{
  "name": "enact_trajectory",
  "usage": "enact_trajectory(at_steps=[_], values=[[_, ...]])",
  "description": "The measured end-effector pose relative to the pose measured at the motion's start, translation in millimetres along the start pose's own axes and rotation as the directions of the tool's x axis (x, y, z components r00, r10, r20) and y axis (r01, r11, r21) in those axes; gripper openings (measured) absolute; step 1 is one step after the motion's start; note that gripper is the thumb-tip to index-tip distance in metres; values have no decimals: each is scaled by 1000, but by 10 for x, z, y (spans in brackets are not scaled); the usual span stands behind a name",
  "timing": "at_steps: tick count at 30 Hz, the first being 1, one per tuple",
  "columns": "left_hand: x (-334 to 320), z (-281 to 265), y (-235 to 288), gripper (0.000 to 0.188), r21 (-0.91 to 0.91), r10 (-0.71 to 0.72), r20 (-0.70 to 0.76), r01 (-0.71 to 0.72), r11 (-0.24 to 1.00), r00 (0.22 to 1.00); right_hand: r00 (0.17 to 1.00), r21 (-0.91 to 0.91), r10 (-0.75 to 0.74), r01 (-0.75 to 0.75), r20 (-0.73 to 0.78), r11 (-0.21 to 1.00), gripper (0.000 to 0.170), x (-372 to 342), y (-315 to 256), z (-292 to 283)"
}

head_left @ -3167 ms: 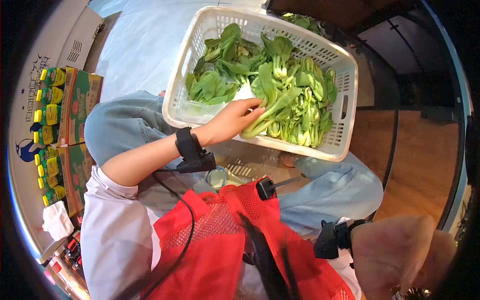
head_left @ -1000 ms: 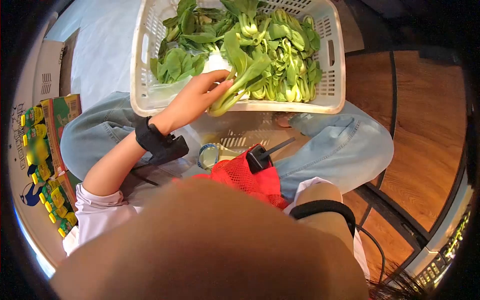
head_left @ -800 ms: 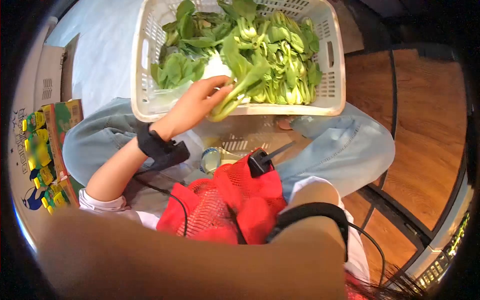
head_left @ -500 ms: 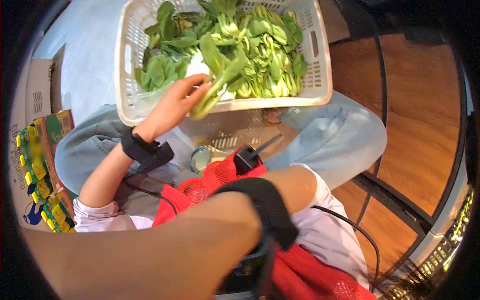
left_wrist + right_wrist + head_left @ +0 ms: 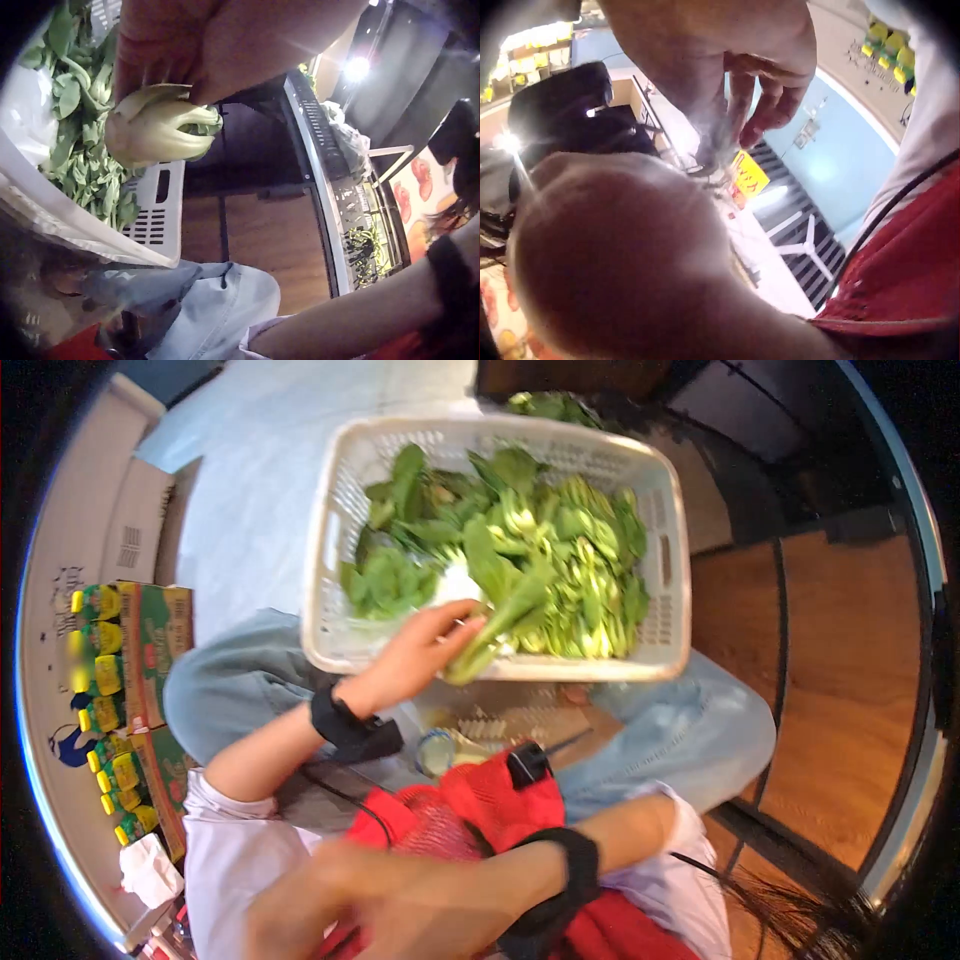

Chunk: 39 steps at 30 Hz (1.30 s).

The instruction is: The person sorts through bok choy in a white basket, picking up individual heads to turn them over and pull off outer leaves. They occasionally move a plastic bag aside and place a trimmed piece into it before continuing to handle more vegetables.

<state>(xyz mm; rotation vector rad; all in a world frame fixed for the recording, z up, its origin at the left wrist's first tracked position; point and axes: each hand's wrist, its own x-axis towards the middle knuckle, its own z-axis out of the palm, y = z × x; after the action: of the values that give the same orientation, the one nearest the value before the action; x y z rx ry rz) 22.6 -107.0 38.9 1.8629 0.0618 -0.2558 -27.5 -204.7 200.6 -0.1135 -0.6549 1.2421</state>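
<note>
In the head view my left hand (image 5: 420,645) grips a head of bok choy (image 5: 505,610) near its base, its leaves pointing up and right over the near rim of a white plastic basket (image 5: 330,660). The left wrist view shows the pale bulb of that bok choy (image 5: 161,131) under my fingers. More bok choy (image 5: 590,580) fills the basket's right side. Blurred, my right hand (image 5: 370,900) is in front of the red vest (image 5: 500,800), apart from the basket. The right wrist view has its fingers (image 5: 769,112) loosely bent, nothing evident between them.
Loose green leaves (image 5: 390,580) lie at the basket's left, beside clear plastic. My jean-clad legs (image 5: 240,690) flank the basket. Cartons (image 5: 160,650) with yellow-capped bottles (image 5: 98,675) stand at left. Wood panels (image 5: 830,680) are at right.
My right arm, close across the camera a second ago, has dropped to chest height. My left hand keeps its grip on the bok choy. The head view has shifted, so the basket appears lower.
</note>
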Motion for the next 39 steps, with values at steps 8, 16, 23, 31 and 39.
enact_trajectory(at_steps=[8, 16, 23, 31, 39], values=[[-65, -241, 475, 33, -366, -31, -27, 19, 930, 999, 529, -721, -599, -682, -601, 123, 21, -698, -1099, -851], [9, -181, 476, 26, -408, -64, 15, 64, 911, 998, 425, -640, -478, -497, -769, 586, 46, -888, -1202, -1303], [27, -196, 457, 28, -279, -140, 39, 145, 949, 989, 557, -826, -704, -559, -442, 77, 46, -964, -1134, -1361], [-3, -129, 435, 22, 140, 90, -65, -80, 987, 994, 662, -673, -645, -677, -381, -297, 34, -903, -904, -1379], [-17, -184, 471, 23, 159, 66, -67, -54, 986, 996, 570, -773, -573, -605, -589, 192, 24, -974, -940, -1495]])
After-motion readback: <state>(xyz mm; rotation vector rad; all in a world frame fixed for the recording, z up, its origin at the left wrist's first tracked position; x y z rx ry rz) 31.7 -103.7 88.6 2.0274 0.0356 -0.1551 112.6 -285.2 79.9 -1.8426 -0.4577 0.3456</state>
